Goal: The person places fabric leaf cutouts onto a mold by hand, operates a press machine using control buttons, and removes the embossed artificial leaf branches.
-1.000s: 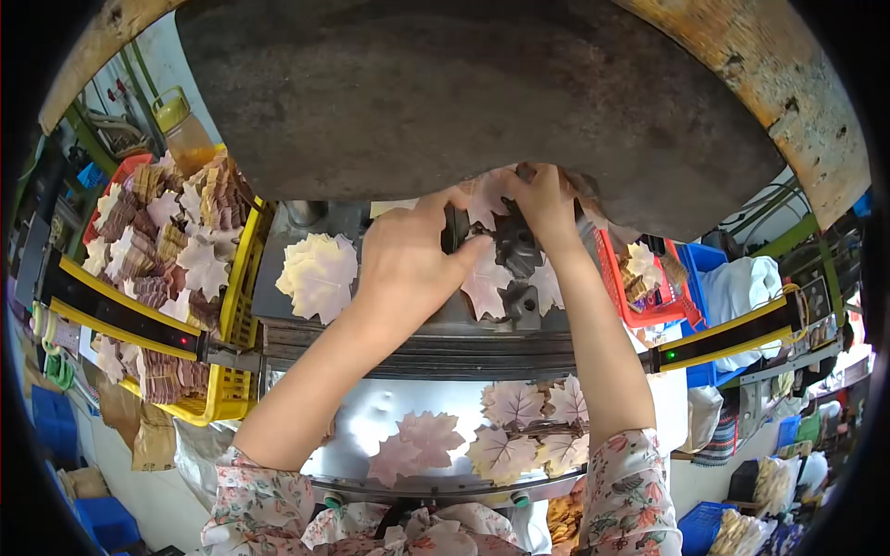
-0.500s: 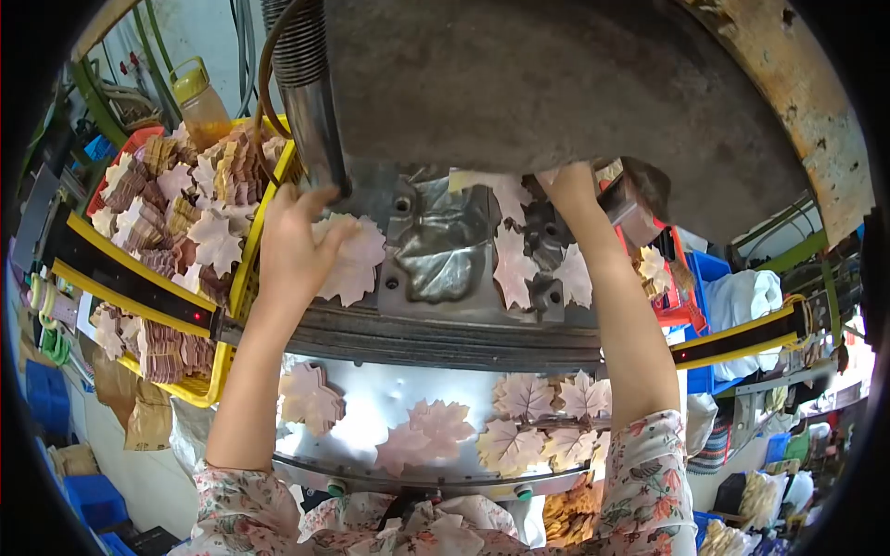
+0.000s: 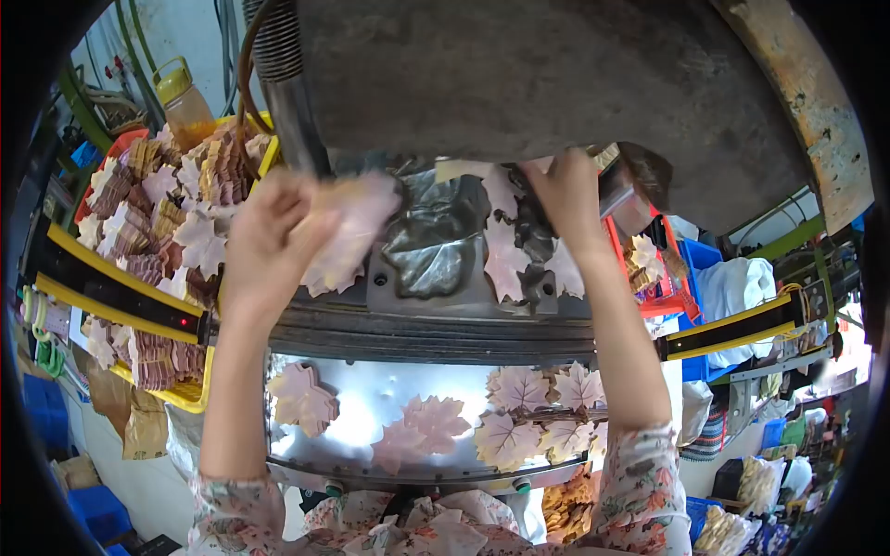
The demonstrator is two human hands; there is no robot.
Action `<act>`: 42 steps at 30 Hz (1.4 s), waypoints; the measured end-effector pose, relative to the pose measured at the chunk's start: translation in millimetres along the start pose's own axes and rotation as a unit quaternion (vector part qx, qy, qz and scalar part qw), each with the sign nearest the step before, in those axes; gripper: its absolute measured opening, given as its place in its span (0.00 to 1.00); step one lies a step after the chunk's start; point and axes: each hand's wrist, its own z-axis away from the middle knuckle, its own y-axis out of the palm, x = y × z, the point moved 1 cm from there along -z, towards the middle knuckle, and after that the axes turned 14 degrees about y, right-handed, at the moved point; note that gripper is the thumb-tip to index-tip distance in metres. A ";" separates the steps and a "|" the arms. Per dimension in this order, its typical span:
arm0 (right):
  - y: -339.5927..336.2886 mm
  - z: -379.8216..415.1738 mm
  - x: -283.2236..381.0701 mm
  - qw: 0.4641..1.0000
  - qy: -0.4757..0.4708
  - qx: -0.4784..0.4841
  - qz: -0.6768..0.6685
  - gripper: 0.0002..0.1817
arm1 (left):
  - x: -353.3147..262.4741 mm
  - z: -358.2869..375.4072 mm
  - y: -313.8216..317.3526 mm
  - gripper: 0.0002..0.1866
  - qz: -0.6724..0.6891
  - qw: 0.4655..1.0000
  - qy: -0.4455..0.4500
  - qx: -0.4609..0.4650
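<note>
My left hand (image 3: 273, 236), smeared by motion, pinches a pale pink maple-leaf cutout (image 3: 363, 208) between thumb and fingers. The cutout is blurred and tilted beside a shiny leaf-shaped metal mould (image 3: 431, 250). Below it, more pink leaf cutouts (image 3: 332, 275) lie on the metal bed. My right hand (image 3: 567, 199) reaches over the right-hand mould (image 3: 536, 246), its fingertips partly hidden at the lower edge of the press's dark upper block (image 3: 519, 83). Close to that hand, pink leaf pieces (image 3: 505, 259) lie on the right mould.
A yellow crate (image 3: 190, 394) of stacked leaf cutouts stands at left, near a yellow-lidded bottle (image 3: 185, 107). On the front metal shelf (image 3: 362, 398) lie loose pink leaves (image 3: 422, 431) and veined leaves (image 3: 510, 440). Yellow-black bars (image 3: 120, 287) flank the press. A red basket (image 3: 672, 301) sits at right.
My left hand has taken hold of a leaf cutout and raised it off the pile toward the mould. My right hand stays over the right mould, with its fingers shifted slightly.
</note>
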 end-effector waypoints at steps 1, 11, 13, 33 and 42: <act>15.8 -14.7 -14.2 0.985 -0.114 -0.101 0.077 0.19 | -14.2 -8.6 13.1 0.13 0.052 0.998 0.015 -0.005; 65.0 -56.2 -43.4 0.945 -0.203 -0.252 0.050 0.17 | 2.2 -19.4 31.6 0.10 0.146 0.989 -0.028 0.010; 35.0 -40.5 -15.5 0.977 -0.140 -0.101 0.127 0.18 | 19.0 -22.3 32.5 0.08 0.070 0.997 -0.025 -0.001; 79.6 -120.0 27.0 0.985 -0.169 -0.010 -0.015 0.15 | 11.0 -20.1 39.3 0.15 0.054 0.995 0.001 -0.078; 64.9 -118.9 43.4 0.989 -0.129 0.052 0.046 0.14 | 29.8 -29.3 46.0 0.17 0.104 0.987 -0.012 -0.124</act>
